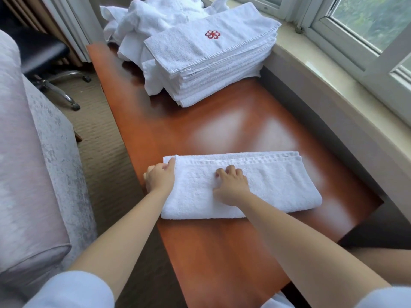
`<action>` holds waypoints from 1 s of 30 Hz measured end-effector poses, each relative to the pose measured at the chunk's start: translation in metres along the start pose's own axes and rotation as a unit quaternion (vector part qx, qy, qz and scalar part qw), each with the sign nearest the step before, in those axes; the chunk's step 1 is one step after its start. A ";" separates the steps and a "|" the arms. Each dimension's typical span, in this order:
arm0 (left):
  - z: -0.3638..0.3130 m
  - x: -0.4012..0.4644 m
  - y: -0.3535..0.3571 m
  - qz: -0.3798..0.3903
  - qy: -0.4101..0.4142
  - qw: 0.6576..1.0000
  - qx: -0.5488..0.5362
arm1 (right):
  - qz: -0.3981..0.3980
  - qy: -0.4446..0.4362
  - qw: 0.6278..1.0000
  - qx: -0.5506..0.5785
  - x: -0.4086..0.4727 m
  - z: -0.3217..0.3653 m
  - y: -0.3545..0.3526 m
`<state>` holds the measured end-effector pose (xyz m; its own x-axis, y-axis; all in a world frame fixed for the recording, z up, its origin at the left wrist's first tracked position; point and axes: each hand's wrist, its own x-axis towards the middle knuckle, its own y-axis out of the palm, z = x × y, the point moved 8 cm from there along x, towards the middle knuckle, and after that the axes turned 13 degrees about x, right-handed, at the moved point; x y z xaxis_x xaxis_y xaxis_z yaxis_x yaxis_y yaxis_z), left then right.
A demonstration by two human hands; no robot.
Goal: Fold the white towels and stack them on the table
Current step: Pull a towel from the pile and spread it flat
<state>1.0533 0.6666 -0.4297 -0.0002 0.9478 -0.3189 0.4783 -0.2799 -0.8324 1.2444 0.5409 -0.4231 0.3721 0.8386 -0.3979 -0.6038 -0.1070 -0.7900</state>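
While the folded towel (pixel 242 185) is lying near the front of the desk (pixel 222 134), the left hand (pixel 160 177) is gripping its left end with curled fingers and the right hand (pixel 231 187) is pressing its middle, fingers bent. If the next fold is pulled unevenly, the layers along the far hem could be slipping apart, I judge. Far off, the stack (pixel 213 63) is leaning against the unfolded heap (pixel 155 16), whose top is being cut off. Left fingertips are hiding under cloth.
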 end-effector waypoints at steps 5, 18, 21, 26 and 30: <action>-0.010 -0.007 -0.004 -0.022 0.079 0.996 -0.024 | -0.163 0.039 0.966 0.197 -0.017 -0.046 -0.036; -0.013 -0.019 0.019 0.013 0.084 0.995 -0.043 | -0.285 0.272 0.899 0.191 -0.034 -0.179 -0.106; -0.014 -0.019 0.017 -0.018 0.085 0.995 -0.052 | -0.314 0.303 0.882 0.180 -0.036 -0.193 -0.115; -0.014 -0.019 0.007 -0.084 0.068 0.991 -0.080 | -0.336 0.271 0.884 0.179 -0.037 -0.197 -0.123; -0.013 -0.022 0.006 -0.083 0.039 0.992 -0.082 | -0.332 0.244 0.892 0.185 -0.034 -0.195 -0.128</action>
<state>1.0673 0.6463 -0.4222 -0.0263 0.9895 -0.1421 0.6146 -0.0961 -0.7830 1.4462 0.4221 -0.3991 0.9423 0.3096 -0.1272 -0.2945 0.5859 -0.7550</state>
